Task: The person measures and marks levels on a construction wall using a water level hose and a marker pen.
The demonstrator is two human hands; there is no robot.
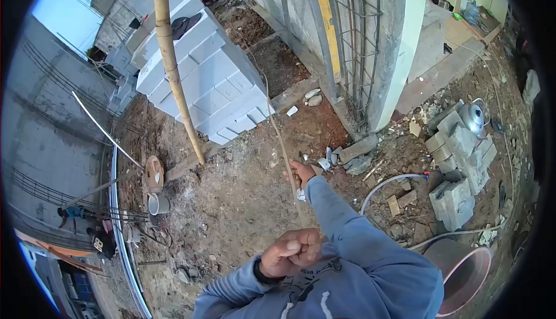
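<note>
A thin pale hose (273, 116) runs down from beside the stacked blocks toward my body. My right hand (301, 172) is stretched forward over the dirt, its fingers curled around the hose. Close to my chest is my left hand (291, 252), its fingers folded together. The hose's lower part comes down toward this hand and blurs there, so what lies inside the fingers is hidden. Both arms are in blue-grey sleeves.
Pale blocks (214, 81) stand stacked behind a leaning bamboo pole (174, 75). A wall corner with rebar (362, 46) rises ahead. Rubble (457, 203), a kettle (472, 117) and a concrete pipe (483, 261) lie right. A bucket (158, 204) and people (102, 242) are left.
</note>
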